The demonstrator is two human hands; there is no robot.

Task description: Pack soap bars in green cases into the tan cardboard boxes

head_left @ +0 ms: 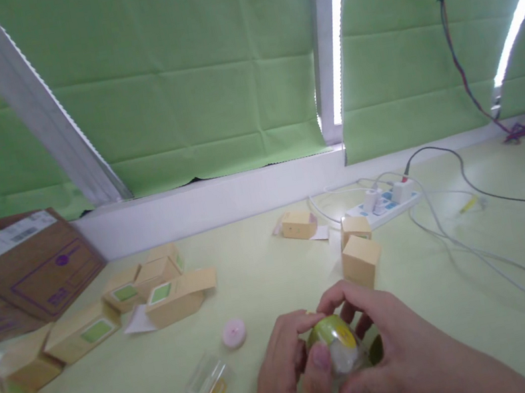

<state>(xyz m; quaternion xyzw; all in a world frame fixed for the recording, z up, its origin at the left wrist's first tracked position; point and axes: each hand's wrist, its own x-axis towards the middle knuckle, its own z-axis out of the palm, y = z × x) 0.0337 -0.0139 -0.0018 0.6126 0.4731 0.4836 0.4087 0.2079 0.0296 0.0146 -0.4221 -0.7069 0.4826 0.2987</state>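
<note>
Both hands close round one small round green object with a clear wrapped part and a yellow spot point(336, 342), low in the middle of the view. My left hand point(286, 372) grips its left side, thumb pressed on the front. My right hand point(396, 349) cups it from the right, fingers curled over the top. A small pink disc point(234, 332) and a clear plastic case point(208, 381) lie on the pale green table point(463, 296) to the left of my hands.
Several small tan cartons lie about: a cluster at left point(157, 289), two stacked ones point(360, 254) just beyond my hands, one further back point(298, 224). A big cardboard box point(25, 265) sits far left. A white power strip point(386, 205) with trailing cables lies at right.
</note>
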